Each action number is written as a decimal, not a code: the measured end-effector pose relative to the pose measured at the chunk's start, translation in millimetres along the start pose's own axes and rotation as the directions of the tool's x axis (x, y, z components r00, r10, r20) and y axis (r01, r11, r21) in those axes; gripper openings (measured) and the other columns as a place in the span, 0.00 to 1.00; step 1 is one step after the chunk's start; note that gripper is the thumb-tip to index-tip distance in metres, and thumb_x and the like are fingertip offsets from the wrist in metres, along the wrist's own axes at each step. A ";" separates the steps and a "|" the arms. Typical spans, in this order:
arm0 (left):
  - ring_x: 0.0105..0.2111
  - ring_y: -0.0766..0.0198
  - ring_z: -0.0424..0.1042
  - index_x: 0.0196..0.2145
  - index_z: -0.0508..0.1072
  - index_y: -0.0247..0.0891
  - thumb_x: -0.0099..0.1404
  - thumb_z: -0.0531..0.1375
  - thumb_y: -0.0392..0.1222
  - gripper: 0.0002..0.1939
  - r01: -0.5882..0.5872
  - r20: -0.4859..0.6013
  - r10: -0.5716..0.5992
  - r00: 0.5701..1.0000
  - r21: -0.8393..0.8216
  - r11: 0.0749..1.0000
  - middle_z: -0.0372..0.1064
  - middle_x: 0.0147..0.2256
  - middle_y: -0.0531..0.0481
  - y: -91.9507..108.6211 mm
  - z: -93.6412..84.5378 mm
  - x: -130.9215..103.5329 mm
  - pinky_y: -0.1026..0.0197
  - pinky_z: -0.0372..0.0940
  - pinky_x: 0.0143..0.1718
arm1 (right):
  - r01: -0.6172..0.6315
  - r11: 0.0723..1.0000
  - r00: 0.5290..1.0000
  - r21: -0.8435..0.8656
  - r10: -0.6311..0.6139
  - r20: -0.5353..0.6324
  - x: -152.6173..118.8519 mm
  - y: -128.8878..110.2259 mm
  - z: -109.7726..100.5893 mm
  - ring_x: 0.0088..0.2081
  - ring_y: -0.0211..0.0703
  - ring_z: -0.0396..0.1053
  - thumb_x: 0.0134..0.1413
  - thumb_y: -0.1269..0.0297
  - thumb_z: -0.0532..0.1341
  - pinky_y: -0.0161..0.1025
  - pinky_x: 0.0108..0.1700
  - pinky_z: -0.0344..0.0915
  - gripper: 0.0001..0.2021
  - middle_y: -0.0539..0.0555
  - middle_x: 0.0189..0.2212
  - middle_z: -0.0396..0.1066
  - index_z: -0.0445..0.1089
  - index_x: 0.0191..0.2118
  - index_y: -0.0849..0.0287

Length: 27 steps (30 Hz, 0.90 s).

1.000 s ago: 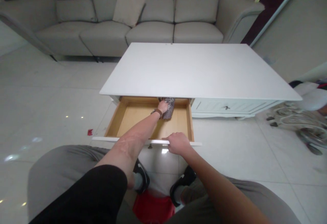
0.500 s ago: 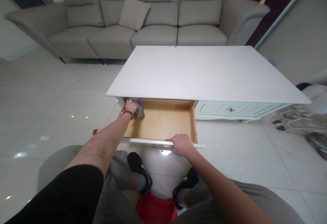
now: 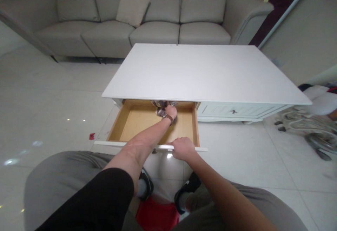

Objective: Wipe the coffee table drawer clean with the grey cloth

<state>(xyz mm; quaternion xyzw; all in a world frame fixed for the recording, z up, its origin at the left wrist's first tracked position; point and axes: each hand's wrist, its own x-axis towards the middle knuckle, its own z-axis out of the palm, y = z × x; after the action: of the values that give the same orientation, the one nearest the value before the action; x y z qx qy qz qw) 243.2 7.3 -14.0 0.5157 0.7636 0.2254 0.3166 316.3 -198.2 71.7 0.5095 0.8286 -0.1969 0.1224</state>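
Inside the pulled-out wooden drawer [image 3: 137, 120], my left hand [image 3: 171, 112] is closed on a crumpled, dark patterned cloth [image 3: 160, 112]. The cloth lies against the drawer's bottom toward the back, partly tucked under the edge of the white coffee table [image 3: 205, 71]. My fingers hide some of it. At the front, my right hand [image 3: 183, 148] grips the drawer's white front panel [image 3: 110, 143] near its right end, fingers over the top edge. A small knob [image 3: 154, 151] sits on that panel, left of my right hand.
A second drawer [image 3: 223, 111], closed, is to the right. Behind the table stands a grey sofa [image 3: 155, 34] with a cushion [image 3: 133, 8]. A red object [image 3: 157, 215] is between my feet, and a small red scrap [image 3: 92, 136] lies on the floor at left.
My left hand has moved the cloth from the drawer's back left corner rightward, to right of its middle. My right hand keeps its grip on the front panel. The view has shifted slightly.
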 end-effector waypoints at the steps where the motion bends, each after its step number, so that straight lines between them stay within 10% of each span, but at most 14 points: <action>1: 0.50 0.53 0.77 0.63 0.66 0.39 0.71 0.55 0.44 0.24 -0.023 0.013 0.023 1.000 -0.006 1.000 0.77 0.50 0.34 11.5 13.2 -11.7 0.58 0.67 0.49 | -0.016 1.000 1.000 -0.001 0.016 -0.002 0.5 0.2 0.7 0.44 0.55 0.77 0.57 0.63 0.58 0.45 0.45 0.69 0.17 0.62 0.42 0.79 0.79 0.49 0.55; 6: 0.54 0.55 0.75 0.64 0.66 0.45 0.69 0.55 0.40 0.26 -0.274 0.241 0.293 0.925 -0.112 0.955 0.76 0.54 0.43 49.4 59.0 -51.4 0.59 0.65 0.55 | -0.054 0.998 0.998 0.024 0.054 -0.019 2.1 1.0 2.5 0.44 0.56 0.77 0.56 0.63 0.58 0.46 0.46 0.70 0.16 0.65 0.43 0.79 0.80 0.44 0.61; 11: 0.55 0.56 0.74 0.66 0.65 0.45 0.67 0.54 0.34 0.30 -0.370 0.277 0.407 0.871 -0.178 0.912 0.76 0.55 0.46 44.0 56.0 -44.7 0.59 0.63 0.58 | -0.050 0.999 0.998 0.019 0.050 -0.036 3.5 1.9 2.7 0.43 0.56 0.78 0.56 0.64 0.58 0.45 0.45 0.70 0.15 0.65 0.42 0.79 0.79 0.44 0.62; 18: 0.56 0.49 0.73 0.65 0.68 0.38 0.68 0.55 0.35 0.28 -0.332 0.328 0.323 0.888 -0.031 0.943 0.74 0.56 0.36 17.7 12.7 -5.6 0.55 0.64 0.57 | -0.017 1.000 1.000 -0.006 0.017 -0.001 2.7 2.0 -0.4 0.44 0.54 0.77 0.57 0.64 0.57 0.44 0.44 0.69 0.17 0.61 0.42 0.79 0.79 0.49 0.54; 27: 0.51 0.52 0.76 0.61 0.70 0.39 0.67 0.59 0.31 0.25 -0.151 0.044 0.146 0.988 0.137 0.979 0.77 0.52 0.37 -69.9 -96.3 55.3 0.55 0.67 0.55 | -0.009 1.000 1.000 -0.019 0.010 0.019 2.8 2.4 -2.4 0.46 0.53 0.76 0.59 0.63 0.56 0.44 0.45 0.68 0.27 0.59 0.46 0.79 0.69 0.64 0.41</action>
<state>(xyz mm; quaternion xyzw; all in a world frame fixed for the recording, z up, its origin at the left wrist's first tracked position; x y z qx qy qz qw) 114.3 31.4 -7.6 0.5958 0.7315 0.1856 0.2746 317.2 -194.0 72.2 0.5104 0.8268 -0.1934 0.1360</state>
